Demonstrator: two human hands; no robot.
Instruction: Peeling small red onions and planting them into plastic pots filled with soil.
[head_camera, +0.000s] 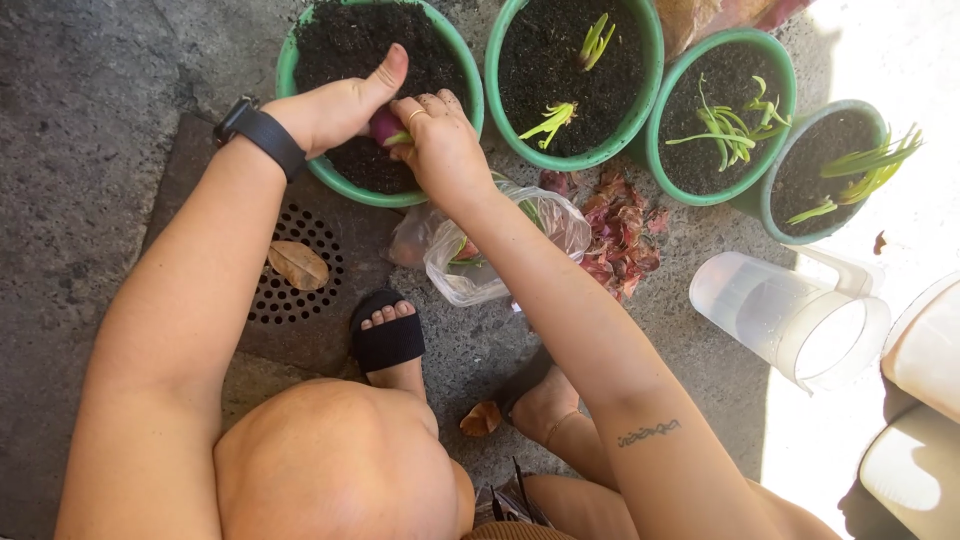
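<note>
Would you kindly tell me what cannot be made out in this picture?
- Purple bulb, head view: mostly hidden between the left hand and right hand.
- Plastic bag: contents blurred by its film, partly covered by the right forearm.
- Pale containers: cut off by the right edge.

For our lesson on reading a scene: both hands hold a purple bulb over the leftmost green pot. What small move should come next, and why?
Probably lower the purple bulb into the soil and press it in: both the left hand and right hand grip it just above the leftmost green pot, which shows no shoots, unlike the three neighbouring pots.
</note>
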